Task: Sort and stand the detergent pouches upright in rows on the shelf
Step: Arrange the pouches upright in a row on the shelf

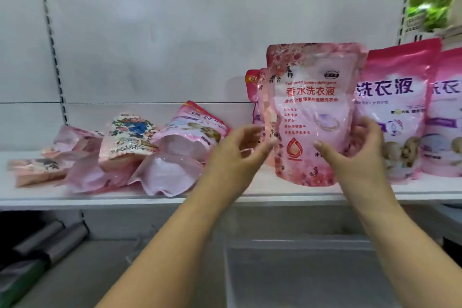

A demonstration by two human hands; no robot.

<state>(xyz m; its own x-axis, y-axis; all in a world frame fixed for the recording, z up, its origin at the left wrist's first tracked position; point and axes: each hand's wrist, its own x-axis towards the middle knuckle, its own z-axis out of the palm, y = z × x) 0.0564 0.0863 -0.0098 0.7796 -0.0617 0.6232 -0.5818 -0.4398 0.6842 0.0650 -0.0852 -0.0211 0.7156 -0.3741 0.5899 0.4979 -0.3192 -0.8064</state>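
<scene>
Nearest the camera, the right hand (pixel 355 155) curls round the lower right edge of an upright pale pink rose-print detergent pouch (pixel 312 112), long axis vertical, base on the white shelf (pixel 250 197). Left hand (pixel 237 150) hovers just left of it, fingers loosely spread, holding nothing. Farther left, toppled pink pouches (pixel 172 157) lie flat, nearer the left hand.
</scene>
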